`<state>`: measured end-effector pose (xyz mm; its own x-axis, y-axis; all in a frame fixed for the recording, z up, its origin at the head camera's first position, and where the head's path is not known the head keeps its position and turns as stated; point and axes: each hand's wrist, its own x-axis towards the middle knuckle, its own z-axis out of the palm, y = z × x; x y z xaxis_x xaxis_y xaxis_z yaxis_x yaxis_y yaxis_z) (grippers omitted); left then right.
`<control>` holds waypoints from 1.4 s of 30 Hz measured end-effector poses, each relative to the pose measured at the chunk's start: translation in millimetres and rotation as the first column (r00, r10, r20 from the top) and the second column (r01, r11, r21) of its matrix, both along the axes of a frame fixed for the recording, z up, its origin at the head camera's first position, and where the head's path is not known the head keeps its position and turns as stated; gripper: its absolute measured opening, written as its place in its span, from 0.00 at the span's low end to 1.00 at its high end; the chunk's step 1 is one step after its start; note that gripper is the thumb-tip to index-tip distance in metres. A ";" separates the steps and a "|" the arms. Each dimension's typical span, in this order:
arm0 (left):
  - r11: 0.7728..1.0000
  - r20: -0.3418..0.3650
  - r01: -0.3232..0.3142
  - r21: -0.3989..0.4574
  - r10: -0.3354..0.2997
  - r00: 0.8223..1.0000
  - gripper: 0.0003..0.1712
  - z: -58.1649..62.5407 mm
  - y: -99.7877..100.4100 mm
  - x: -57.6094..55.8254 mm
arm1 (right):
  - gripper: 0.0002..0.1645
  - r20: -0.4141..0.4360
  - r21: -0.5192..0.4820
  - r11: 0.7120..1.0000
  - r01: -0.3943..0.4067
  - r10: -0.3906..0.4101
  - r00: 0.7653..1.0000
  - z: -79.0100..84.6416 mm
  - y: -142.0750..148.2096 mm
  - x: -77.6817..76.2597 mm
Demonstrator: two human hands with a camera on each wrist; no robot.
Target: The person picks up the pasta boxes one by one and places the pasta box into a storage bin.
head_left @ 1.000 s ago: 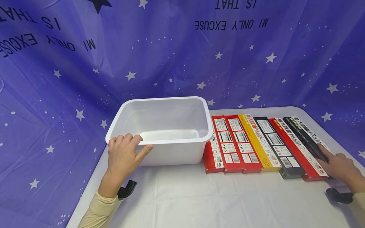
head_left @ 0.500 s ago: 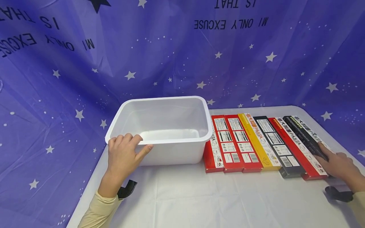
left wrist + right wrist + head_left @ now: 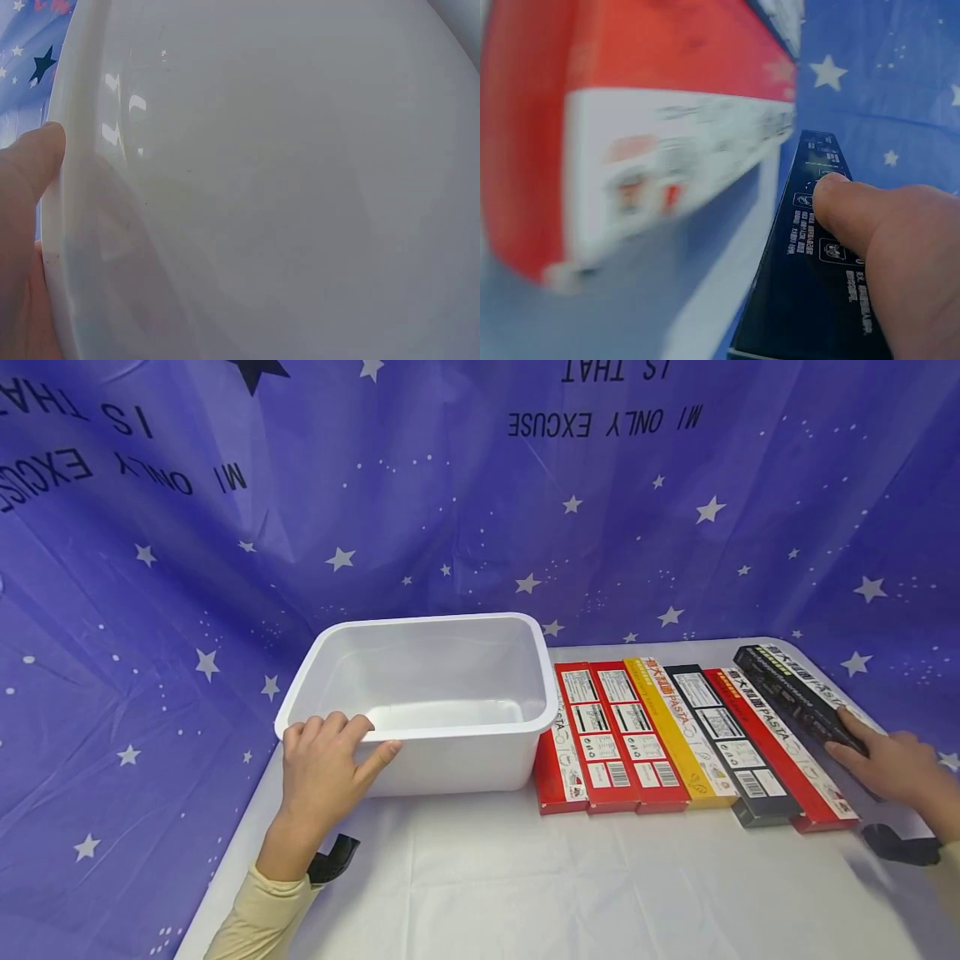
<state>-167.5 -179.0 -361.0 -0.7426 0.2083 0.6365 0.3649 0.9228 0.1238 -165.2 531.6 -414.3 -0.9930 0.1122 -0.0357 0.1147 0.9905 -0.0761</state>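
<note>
My left hand [image 3: 322, 777] grips the near rim of a white plastic bin [image 3: 457, 764], fingers over the edge and thumb along the outside. The left wrist view shows the thumb by the rim and the bin's smooth wall [image 3: 262, 180]. At the far right, my right hand [image 3: 892, 768] holds a black pasta box [image 3: 795, 693] near its closer end. This box is raised and tilted beside a red pasta box [image 3: 783, 747]. In the right wrist view the thumb presses the black box's side [image 3: 795, 285]; the fingers behind it are hidden.
Right of the bin, several pasta boxes lie side by side: red ones [image 3: 603, 760], a yellow one [image 3: 675, 735] and another black one [image 3: 731, 743]. They stand on a white-covered table [image 3: 525, 885]. A purple star-printed cloth [image 3: 450, 510] hangs behind.
My right hand has lifted the black pasta box off the table and drawn it up and away from the red box. The left hand stays on the bin rim.
</note>
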 end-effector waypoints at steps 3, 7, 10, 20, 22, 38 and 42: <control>1.000 0.002 -0.002 -0.001 0.002 1.000 0.35 -0.3 -0.1 -0.1 | 0.53 -0.011 0.023 1.000 -0.021 0.021 1.000 16.3 -6.1 -4.3; 1.000 0.005 -0.004 -0.004 0.004 1.000 0.36 -0.5 -0.3 -0.5 | 0.52 -0.007 0.034 0.999 -0.042 0.042 0.999 40.7 -18.8 -12.8; 1.000 0.002 -0.002 -0.003 0.002 1.000 0.38 -0.3 -0.2 -1.3 | 0.50 -0.019 0.030 0.997 -0.065 0.065 0.998 57.5 -31.0 -21.0; 1.000 -0.002 0.006 -0.003 -0.006 1.000 0.43 -1.0 1.4 -4.6 | 0.44 -0.030 0.030 0.982 -0.184 0.185 0.982 104.1 -79.9 -46.4; 1.000 0.000 0.004 -0.005 -0.004 1.000 0.43 -0.9 1.6 -4.4 | 0.44 -0.009 0.016 0.978 -0.210 0.210 0.978 112.8 -90.5 -51.7; 1.000 0.006 0.000 -0.005 0.000 1.000 0.44 0.6 1.0 -1.7 | 0.40 -0.015 -0.065 0.897 -0.436 0.436 0.900 174.8 -186.7 -89.0; 1.000 0.004 -0.001 -0.001 0.001 1.000 0.45 0.2 1.1 -0.6 | 0.39 -0.029 -0.070 0.868 -0.492 0.491 0.871 186.7 -211.2 -93.3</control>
